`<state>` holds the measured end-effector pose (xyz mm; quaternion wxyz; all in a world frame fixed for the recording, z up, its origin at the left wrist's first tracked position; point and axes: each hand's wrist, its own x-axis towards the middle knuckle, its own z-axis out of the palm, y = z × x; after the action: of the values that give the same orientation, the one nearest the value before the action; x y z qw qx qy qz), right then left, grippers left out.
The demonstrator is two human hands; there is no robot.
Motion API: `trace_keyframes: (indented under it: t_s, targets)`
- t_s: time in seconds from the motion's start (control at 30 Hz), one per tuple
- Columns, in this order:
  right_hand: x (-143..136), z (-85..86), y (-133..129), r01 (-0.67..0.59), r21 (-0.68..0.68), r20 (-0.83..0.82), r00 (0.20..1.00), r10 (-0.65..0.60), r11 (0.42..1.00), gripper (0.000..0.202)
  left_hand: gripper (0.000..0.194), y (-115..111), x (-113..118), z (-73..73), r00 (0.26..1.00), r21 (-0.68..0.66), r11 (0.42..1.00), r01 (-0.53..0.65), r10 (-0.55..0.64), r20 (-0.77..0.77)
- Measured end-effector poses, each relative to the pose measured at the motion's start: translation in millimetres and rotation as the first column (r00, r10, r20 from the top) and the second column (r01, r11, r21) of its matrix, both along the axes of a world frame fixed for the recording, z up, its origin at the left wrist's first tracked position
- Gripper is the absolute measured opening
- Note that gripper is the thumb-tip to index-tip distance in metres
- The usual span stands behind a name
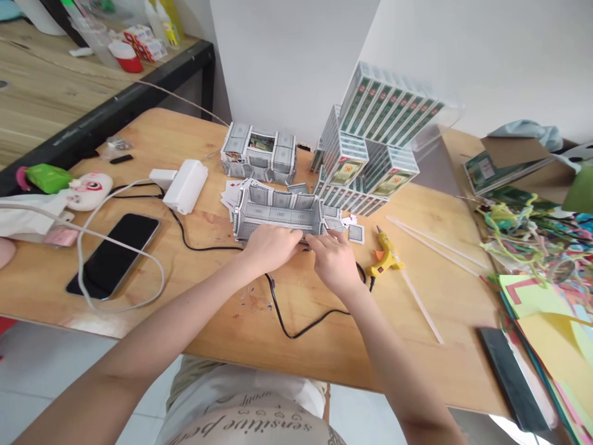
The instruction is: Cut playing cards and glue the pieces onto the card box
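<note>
An open-topped box built of grey-backed playing cards [280, 214] stands on the wooden table in front of me. My left hand [273, 247] rests on its near wall with the fingers curled over the edge. Close beside it, my right hand [334, 258] has its fingers bent against the same wall near the right end. Both hands hide much of that near side. Loose playing cards [230, 196] lie behind and left of the box. A single card [356, 233] lies right of it. Behind stands a second card-built piece [258, 154].
Stacked card packs [361, 148] rise at the back right. A yellow glue gun [386, 254] with a glue stick lies to the right, its black cable [290, 335] looping before me. Phone [113, 256], white cable and power adapter [186, 185] are left; coloured paper [556, 334] is right.
</note>
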<state>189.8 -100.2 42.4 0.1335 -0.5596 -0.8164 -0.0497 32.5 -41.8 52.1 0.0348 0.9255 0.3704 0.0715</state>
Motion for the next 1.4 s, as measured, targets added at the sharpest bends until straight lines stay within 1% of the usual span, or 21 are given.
trace_keyframes:
  t_s: [0.13,0.27,0.4,0.5,0.57,0.63,0.73,0.83,0.93,1.0,1.17,1.3,1.4]
  targets:
    - [-2.4,-3.1,-2.0,-0.002,0.017,0.016,1.0,0.002,1.0,0.039,0.024,0.6,0.4,4.4,0.999,-0.03,0.999,0.032,-0.032,-0.007]
    - [-4.4,-5.8,-3.9,-0.009,0.052,0.029,1.0,0.007,0.999,0.038,0.026,-0.1,1.2,4.7,0.999,-0.048,0.998,0.032,-0.034,-0.031]
    - [-4.4,-7.1,-1.3,-0.004,0.068,0.029,1.0,0.002,0.998,0.032,0.024,0.8,-0.8,5.5,0.998,-0.081,0.996,0.038,-0.042,-0.049]
    - [-2.0,-7.8,1.1,-0.003,0.079,-0.017,1.0,0.005,0.997,0.03,0.021,1.9,-9.4,8.1,0.999,-0.165,0.986,0.036,-0.032,0.03]
    - [-0.5,-8.2,1.3,-0.012,0.094,-0.06,0.998,0.018,0.996,0.031,0.02,2.2,-17.7,8.3,0.994,-0.184,0.983,0.026,-0.006,0.107]
    - [-0.3,-8.2,0.6,-0.02,0.111,-0.111,0.993,0.032,0.994,0.031,0.018,2.3,-25.2,5.8,0.993,-0.166,0.986,0.011,0.009,0.118]
    - [-3.7,-6.6,-0.6,-0.036,0.136,-0.174,0.983,0.06,0.99,0.027,0.016,2.3,-31.1,-1.5,0.997,-0.15,0.989,-0.003,0.015,0.076]
    - [-9.1,-2.9,0.0,-0.052,0.143,-0.136,0.988,0.072,0.988,0.027,0.015,2.2,-31.2,-6.6,0.999,-0.129,0.992,-0.006,0.012,0.048]
    - [-13.3,0.5,1.2,-0.042,0.136,-0.043,0.998,0.049,0.99,0.029,0.016,1.6,-29.7,-5.7,1.0,-0.114,0.993,-0.019,0.021,0.013]
    - [-15.0,1.0,1.2,-0.031,0.133,-0.019,0.999,0.034,0.991,0.03,0.016,0.9,-28.8,-2.9,0.999,-0.109,0.994,-0.033,0.031,-0.014]
    - [-16.8,-5.1,-0.6,-0.006,0.126,-0.085,0.996,0.017,0.992,0.033,0.014,0.1,-26.4,2.1,0.999,-0.114,0.993,-0.012,0.008,-0.033]
    - [-17.7,-11.1,0.4,0.017,0.121,-0.153,0.988,0.002,0.993,0.036,0.014,1.3,-25.0,1.0,1.0,-0.105,0.994,-0.004,0.001,-0.024]
    - [-18.2,-14.3,1.4,0.026,0.128,-0.173,0.985,-0.004,0.991,0.036,0.013,1.4,-24.2,-0.6,1.0,-0.099,0.995,0.0,-0.002,-0.021]
